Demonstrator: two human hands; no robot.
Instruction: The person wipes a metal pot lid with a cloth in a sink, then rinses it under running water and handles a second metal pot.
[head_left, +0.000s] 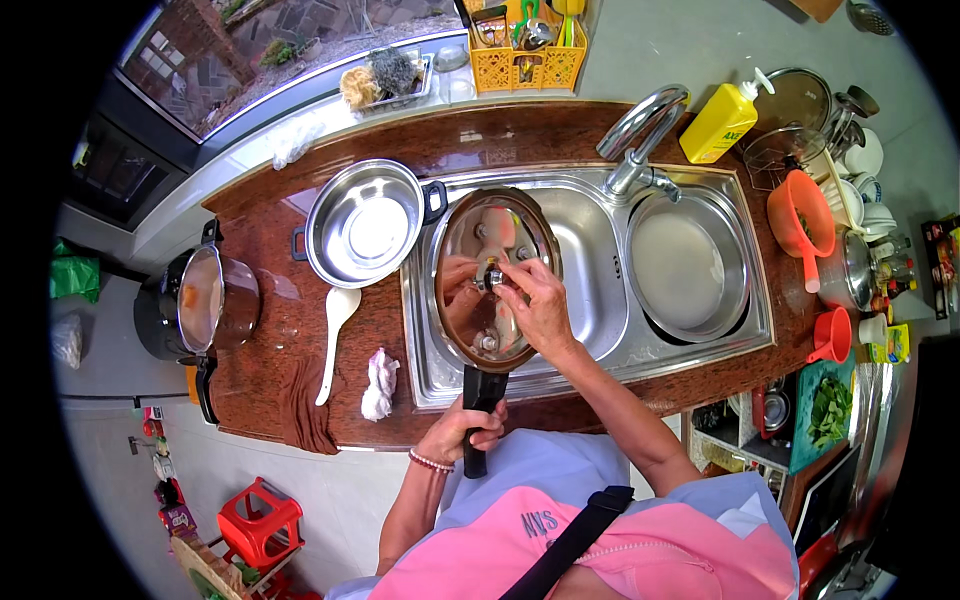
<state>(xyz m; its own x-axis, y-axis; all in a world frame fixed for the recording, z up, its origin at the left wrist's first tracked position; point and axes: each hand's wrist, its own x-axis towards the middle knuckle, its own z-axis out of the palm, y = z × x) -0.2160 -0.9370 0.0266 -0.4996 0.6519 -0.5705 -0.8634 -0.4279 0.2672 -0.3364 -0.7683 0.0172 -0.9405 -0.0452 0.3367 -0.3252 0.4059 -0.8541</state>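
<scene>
A shiny pressure cooker lid with a long black handle is held over the left side of the steel double sink. My left hand, with a beaded bracelet at the wrist, is closed round that handle. The fingers of my right hand pinch the small metal valve at the lid's middle. Left of the lid, a steel pan with black side handles rests partly on the sink's edge. A white ladle-like spoon and a crumpled white cloth lie on the red-brown stone counter.
Cloudy water fills a steel basin in the right bowl, beside the chrome faucet. At far left stands a deep pot. A yellow soap bottle, an orange-red strainer and a red dipper are at right. A brown cloth hangs over the front edge.
</scene>
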